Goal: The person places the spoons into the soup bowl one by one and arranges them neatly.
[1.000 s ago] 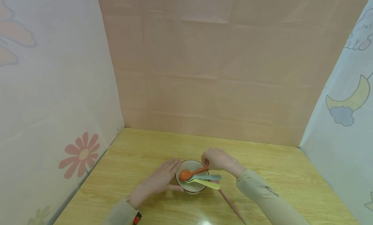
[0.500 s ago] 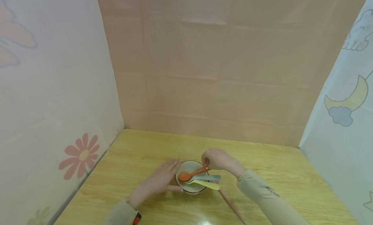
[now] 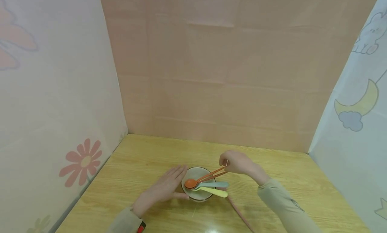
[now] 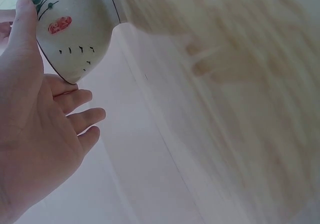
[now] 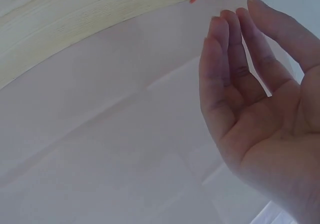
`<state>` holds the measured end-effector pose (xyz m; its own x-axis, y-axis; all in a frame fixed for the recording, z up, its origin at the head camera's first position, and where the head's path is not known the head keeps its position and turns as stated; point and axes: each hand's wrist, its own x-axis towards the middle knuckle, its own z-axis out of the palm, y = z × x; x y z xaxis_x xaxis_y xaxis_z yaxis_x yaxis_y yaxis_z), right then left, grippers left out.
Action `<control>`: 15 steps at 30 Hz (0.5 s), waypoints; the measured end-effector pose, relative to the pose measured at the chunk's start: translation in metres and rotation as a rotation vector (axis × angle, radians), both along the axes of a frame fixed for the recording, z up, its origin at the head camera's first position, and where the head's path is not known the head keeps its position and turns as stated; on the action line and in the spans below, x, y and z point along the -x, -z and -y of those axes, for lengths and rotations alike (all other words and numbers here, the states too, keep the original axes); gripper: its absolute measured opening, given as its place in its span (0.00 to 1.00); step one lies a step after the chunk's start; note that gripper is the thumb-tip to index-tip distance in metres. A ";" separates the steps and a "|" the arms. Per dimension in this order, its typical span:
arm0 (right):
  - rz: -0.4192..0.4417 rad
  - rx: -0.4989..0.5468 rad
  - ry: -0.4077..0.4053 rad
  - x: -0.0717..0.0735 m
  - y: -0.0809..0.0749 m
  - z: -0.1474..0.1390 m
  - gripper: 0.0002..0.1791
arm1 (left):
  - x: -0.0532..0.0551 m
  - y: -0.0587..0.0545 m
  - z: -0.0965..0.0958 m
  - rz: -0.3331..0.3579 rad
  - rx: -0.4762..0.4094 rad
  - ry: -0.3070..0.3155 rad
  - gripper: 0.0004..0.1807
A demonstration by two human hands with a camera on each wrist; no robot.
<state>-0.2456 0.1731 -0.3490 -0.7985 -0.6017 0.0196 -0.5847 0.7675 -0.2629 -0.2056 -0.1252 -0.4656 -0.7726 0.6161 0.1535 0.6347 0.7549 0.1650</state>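
Note:
A cream bowl (image 3: 188, 194) with a dark rim stands on the table; the left wrist view shows painted marks on its outer wall. My left hand (image 3: 167, 183) rests against its left side, fingers extended and thumb spread. Inside lies an orange spoon (image 3: 190, 183), with a second orange handle (image 3: 219, 174) alongside. A light blue handle (image 3: 217, 184) and a yellow handle (image 3: 218, 192) also lean over the right rim. Right at the orange handle ends is my right hand (image 3: 240, 163). In the right wrist view its fingers are loosely bent, thumb slightly apart, nothing visible between them.
A thin pink stick (image 3: 240, 213) lies on the wood-grain table (image 3: 151, 152), running from the bowl's right side toward the front. A tan backdrop (image 3: 187, 92) rises behind, with patterned white side panels (image 3: 90, 75) on both sides.
My right hand has moved right and slightly up, showing more of the orange handles, which now spread apart. The spoon's bowl end and my left hand stay nearly in place.

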 end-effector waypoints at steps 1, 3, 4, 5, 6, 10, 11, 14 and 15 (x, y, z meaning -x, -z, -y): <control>-0.002 0.013 -0.007 -0.001 -0.001 -0.004 0.10 | 0.000 0.000 0.000 -0.003 0.002 0.000 0.57; 0.001 0.033 -0.011 -0.002 -0.001 -0.010 0.10 | 0.000 0.001 0.000 -0.007 0.001 0.000 0.57; 0.000 0.038 -0.014 -0.003 -0.002 -0.013 0.10 | 0.000 0.000 -0.001 -0.009 0.001 0.001 0.57; 0.001 0.040 -0.013 -0.004 -0.003 -0.016 0.10 | 0.000 0.000 -0.001 -0.011 0.003 0.000 0.57; 0.003 0.042 -0.010 -0.005 -0.003 -0.018 0.10 | 0.000 0.000 -0.001 -0.011 0.003 0.001 0.57; 0.012 0.048 0.016 -0.009 -0.004 -0.027 0.11 | -0.002 -0.002 -0.002 -0.003 -0.001 0.001 0.57; 0.013 0.053 0.020 -0.010 -0.004 -0.029 0.11 | -0.002 -0.002 -0.002 -0.004 0.001 0.001 0.57; 0.005 0.064 0.020 -0.014 -0.003 -0.035 0.10 | -0.003 -0.004 -0.002 -0.007 0.000 0.001 0.57; 0.006 0.069 0.025 -0.015 -0.002 -0.037 0.10 | -0.003 -0.004 -0.002 -0.010 0.001 0.002 0.57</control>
<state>-0.2301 0.2099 -0.3465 -0.8132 -0.5793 0.0556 -0.5643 0.7614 -0.3191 -0.2029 -0.1227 -0.4618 -0.7698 0.6178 0.1604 0.6379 0.7538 0.1579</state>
